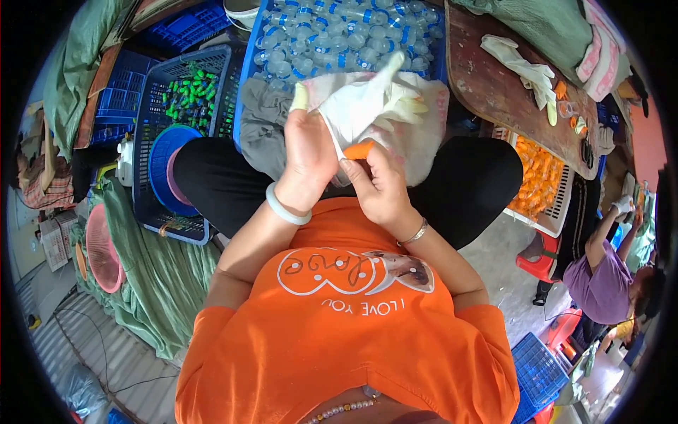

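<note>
My left hand is turned palm up, its thumb stretched out and tipped with a pale yellow finger cover. A white glove covers its other fingers, and the glove's own pale fingers stick out to the upper right. My right hand pinches the glove's cuff near the left palm. An orange finger cover shows at the right fingertip. Beneath both hands a whitish towel with pink marks lies over the near edge of a blue tray. Small clear bottles with blue bands fill that tray.
Left are a dark blue crate with green-capped pieces and a blue basin. Right, a wooden table bears another white glove and scissors. Below it, a white basket holds orange pieces. Other people sit nearby.
</note>
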